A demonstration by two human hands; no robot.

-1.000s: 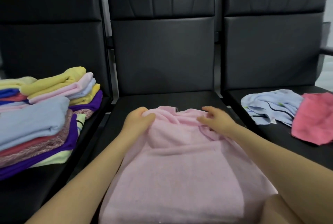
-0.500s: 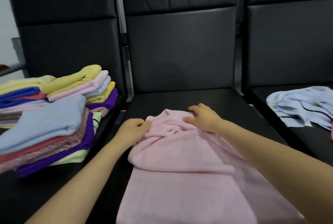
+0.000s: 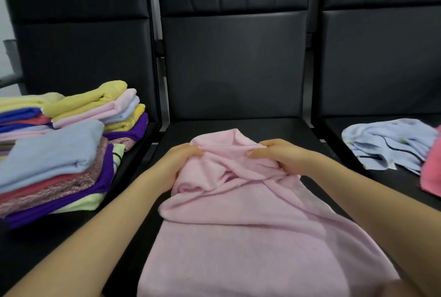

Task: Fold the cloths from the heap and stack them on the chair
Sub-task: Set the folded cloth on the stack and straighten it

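Observation:
A pale pink cloth (image 3: 241, 237) lies along the middle black chair seat (image 3: 293, 129), its far end bunched into folds. My left hand (image 3: 176, 163) grips the bunched far-left part of the cloth. My right hand (image 3: 279, 156) grips the bunched far-right part, fingers curled into the fabric. On the left chair stand two stacks of folded cloths (image 3: 62, 139) in yellow, pink, blue, purple and red. On the right chair lies the heap: a crumpled light blue striped cloth (image 3: 391, 141) and a coral pink cloth (image 3: 432, 172) at the frame edge.
Three black padded chairs stand side by side with tall backrests (image 3: 233, 62). A narrow gap with a metal frame separates each seat. A grey armrest (image 3: 10, 77) shows at the far left.
Both hands have gathered the cloth's far end closer together and bunched it higher. The view swung left and then back right, so the right chair's coral cloth shows again.

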